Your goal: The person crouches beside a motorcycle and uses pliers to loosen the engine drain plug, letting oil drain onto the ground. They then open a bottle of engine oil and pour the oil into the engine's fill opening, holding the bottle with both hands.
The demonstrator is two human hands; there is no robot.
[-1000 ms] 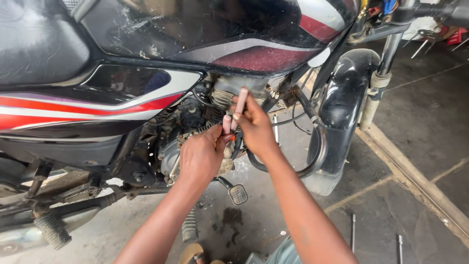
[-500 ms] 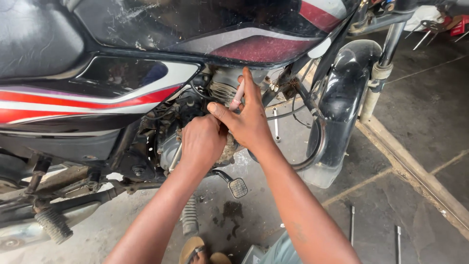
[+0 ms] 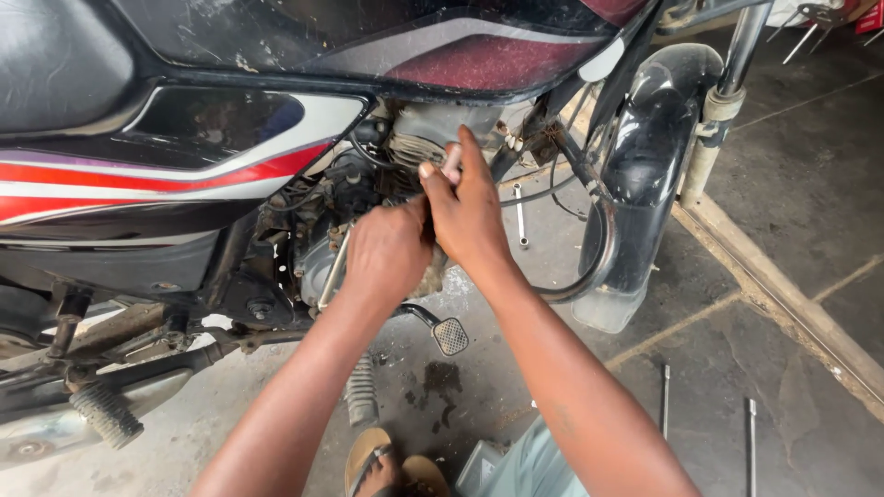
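At the far left, the black seat (image 3: 55,64) of a motorcycle runs into a side panel (image 3: 184,166) striped red and white, with a ribbed footpeg (image 3: 106,414) low on the frame beneath it. Next comes the engine (image 3: 322,230), dark and greasy, tucked under the maroon-and-black fuel tank (image 3: 414,46). The left hand (image 3: 387,253) presses against the engine's side, fingers curled inward and together; what they clasp is hidden behind the knuckles, so I cannot tell. Just beside it, touching, the right hand (image 3: 470,212) closes its fingers round a pale handle (image 3: 451,161), probably a tool's grip, poking up near the finned cylinder. Below the hands a brake pedal (image 3: 450,336) sticks out. Further right stands the black front mudguard (image 3: 645,166), then the fork leg (image 3: 718,110). Two thin metal rods (image 3: 665,400) lie on the stone floor (image 3: 792,368).
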